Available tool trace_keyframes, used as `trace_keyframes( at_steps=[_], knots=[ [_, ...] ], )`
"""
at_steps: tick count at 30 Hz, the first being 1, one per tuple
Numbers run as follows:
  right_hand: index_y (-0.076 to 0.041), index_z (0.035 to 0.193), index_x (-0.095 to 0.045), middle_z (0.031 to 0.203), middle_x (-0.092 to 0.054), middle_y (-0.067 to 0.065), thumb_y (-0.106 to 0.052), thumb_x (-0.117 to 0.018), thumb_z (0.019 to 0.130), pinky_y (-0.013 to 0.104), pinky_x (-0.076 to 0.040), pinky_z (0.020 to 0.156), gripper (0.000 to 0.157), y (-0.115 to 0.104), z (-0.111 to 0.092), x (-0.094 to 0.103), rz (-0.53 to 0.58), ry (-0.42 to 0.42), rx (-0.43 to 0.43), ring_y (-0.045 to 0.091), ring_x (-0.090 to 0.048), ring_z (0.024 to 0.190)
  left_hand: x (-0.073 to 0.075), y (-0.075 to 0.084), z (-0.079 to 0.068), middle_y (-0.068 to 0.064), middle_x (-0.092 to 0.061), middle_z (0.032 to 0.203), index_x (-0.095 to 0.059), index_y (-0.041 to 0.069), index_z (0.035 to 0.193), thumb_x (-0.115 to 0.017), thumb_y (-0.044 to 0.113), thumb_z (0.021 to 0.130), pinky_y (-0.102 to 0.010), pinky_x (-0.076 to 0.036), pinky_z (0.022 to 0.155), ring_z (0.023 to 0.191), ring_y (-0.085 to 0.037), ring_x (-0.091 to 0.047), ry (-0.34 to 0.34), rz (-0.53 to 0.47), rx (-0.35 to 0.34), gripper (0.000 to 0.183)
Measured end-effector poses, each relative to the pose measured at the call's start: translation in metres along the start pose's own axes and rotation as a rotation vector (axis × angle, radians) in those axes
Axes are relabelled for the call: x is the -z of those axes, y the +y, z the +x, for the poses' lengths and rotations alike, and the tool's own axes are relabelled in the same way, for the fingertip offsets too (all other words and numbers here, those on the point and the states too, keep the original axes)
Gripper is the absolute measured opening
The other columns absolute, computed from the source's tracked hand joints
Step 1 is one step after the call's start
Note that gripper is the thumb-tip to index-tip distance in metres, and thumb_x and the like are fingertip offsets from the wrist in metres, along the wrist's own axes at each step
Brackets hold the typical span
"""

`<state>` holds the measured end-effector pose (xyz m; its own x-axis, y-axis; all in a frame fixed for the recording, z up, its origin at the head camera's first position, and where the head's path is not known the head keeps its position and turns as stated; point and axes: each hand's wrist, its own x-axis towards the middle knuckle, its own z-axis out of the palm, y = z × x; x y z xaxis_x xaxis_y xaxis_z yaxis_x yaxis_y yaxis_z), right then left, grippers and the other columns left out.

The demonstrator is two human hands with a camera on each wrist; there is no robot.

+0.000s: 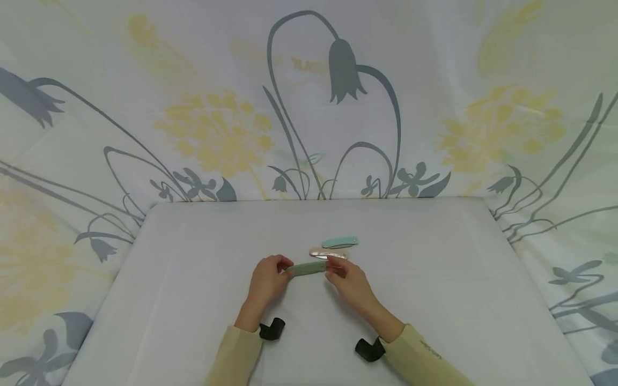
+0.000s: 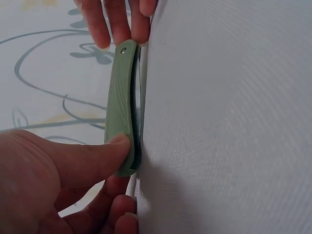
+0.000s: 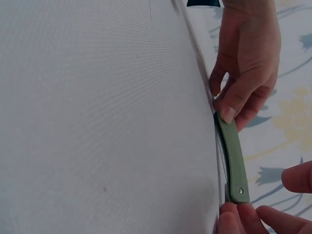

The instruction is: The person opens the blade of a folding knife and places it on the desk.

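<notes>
A green folding knife (image 1: 308,268) lies across the middle of the table, its blade folded along the handle. The left hand (image 1: 270,277) pinches one end, with the thumb (image 2: 105,158) laid over the handle. At the opposite end, by the pivot pin, are the fingertips (image 2: 122,36) of the right hand (image 1: 353,284); these fingers are fairly straight and reach the handle's tip without wrapping round it. Just behind lie a beige folding knife (image 1: 321,252), partly covered by the right fingers in the head view, and a teal folding knife (image 1: 340,242).
A white cloth covers the table (image 1: 434,257). Behind it and at both sides hangs a white curtain (image 1: 309,134) printed with grey and yellow flowers. Black wrist cameras (image 1: 273,329) sit at both sleeve cuffs.
</notes>
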<state>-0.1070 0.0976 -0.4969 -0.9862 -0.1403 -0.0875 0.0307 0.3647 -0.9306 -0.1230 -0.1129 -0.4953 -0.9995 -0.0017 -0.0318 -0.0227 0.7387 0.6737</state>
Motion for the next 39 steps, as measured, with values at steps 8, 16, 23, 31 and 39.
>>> trace_keyframes(
  at_steps=[8,16,23,31,39],
  knots=[
    [-0.004,0.113,-0.065,0.108,-0.064,0.008,-0.004,-0.065,0.086,0.034,-0.049,0.084,0.027,-0.001,0.002,0.001,0.039,0.065,0.054,0.023,-0.061,0.101,0.004,0.006,-0.004,0.004,-0.062,0.084,-0.069,0.018,0.09,-0.071,0.011,0.08,-0.033,-0.046,0.07,0.077,-0.012,-0.057,0.051,-0.076,0.009,0.013],
    [-0.01,0.105,-0.07,0.097,-0.062,0.0,-0.011,-0.067,0.087,0.022,-0.047,0.069,0.018,-0.002,-0.002,0.008,0.116,0.104,0.083,0.016,-0.058,0.09,0.014,0.02,-0.015,0.006,-0.062,0.09,-0.067,0.021,0.094,-0.073,0.016,0.081,-0.034,-0.047,0.072,0.083,-0.012,-0.058,0.014,-0.162,0.012,0.015],
    [-0.01,0.105,-0.069,0.104,-0.062,0.001,-0.012,-0.065,0.088,0.023,-0.048,0.073,0.017,-0.009,-0.004,0.016,0.134,0.099,0.124,0.016,-0.059,0.095,0.016,0.022,-0.022,0.005,-0.063,0.093,-0.069,0.02,0.101,-0.073,0.02,0.081,-0.029,-0.048,0.065,0.082,-0.011,-0.059,-0.09,-0.217,0.004,0.021],
    [-0.002,0.112,-0.064,0.104,-0.062,0.008,-0.014,-0.065,0.089,0.038,-0.051,0.078,0.026,-0.013,0.001,0.022,0.286,0.084,0.046,0.021,-0.058,0.089,0.009,0.025,-0.027,0.003,-0.063,0.09,-0.068,0.013,0.108,-0.071,0.016,0.083,-0.028,-0.049,0.063,0.08,-0.013,-0.059,-0.268,-0.296,-0.1,0.025],
    [-0.004,0.118,-0.06,0.107,-0.06,0.014,-0.015,-0.066,0.088,0.03,-0.051,0.08,0.032,-0.018,-0.004,0.013,0.462,0.04,0.045,0.019,-0.061,0.095,0.002,0.033,-0.032,0.002,-0.063,0.091,-0.064,0.013,0.103,-0.072,0.017,0.081,-0.031,-0.05,0.065,0.079,-0.011,-0.063,-0.25,-0.377,-0.07,0.023]
  ],
)
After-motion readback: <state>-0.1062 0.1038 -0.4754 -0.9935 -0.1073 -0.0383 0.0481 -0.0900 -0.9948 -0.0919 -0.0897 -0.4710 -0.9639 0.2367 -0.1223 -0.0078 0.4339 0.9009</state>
